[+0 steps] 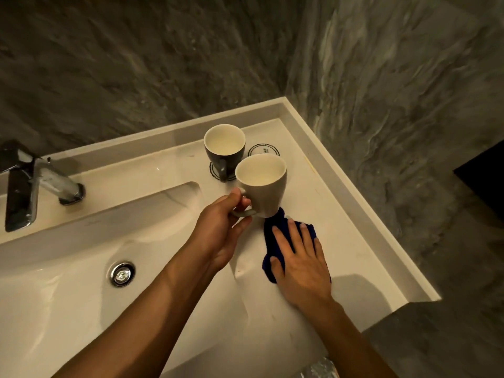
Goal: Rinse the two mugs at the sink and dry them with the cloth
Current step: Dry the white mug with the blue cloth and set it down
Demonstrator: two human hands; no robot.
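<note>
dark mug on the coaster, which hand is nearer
Left. The left hand, holding the white mug by its handle, is just in front of the dark mug; the right hand lies farther back on the blue cloth.

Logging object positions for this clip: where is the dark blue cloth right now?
The dark blue cloth lies on the white counter right of the basin, under the flat right hand, just below the white mug.
</note>
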